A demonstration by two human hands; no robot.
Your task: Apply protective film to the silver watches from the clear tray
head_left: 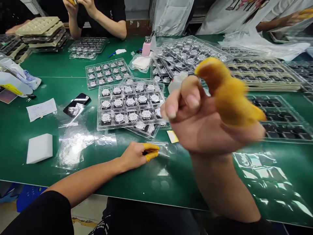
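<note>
My left hand (pixel 137 154) rests low over the green table, yellow finger cots on its thumb and fingers. Its fingertips come together at the edge of a small clear plastic bag (pixel 164 149) lying flat. My right hand (pixel 207 117) is raised close to the camera, palm toward me and smeared by motion. Yellow cots cover its thumb and at least one finger, while two bare fingers curl inward; anything between the covered fingertips cannot be made out. Behind the hands lies a clear tray of watch-like round parts (pixel 130 102), resting on other trays.
Left stand a white foam block (pixel 39 148), loose clear bags (pixel 72 143), a phone (pixel 77 102) and a paper slip (pixel 41 109). A pink bottle (pixel 146 47) and more trays (pixel 193 52) stand farther back. Black-part trays (pixel 281 114) lie right. People work across the table.
</note>
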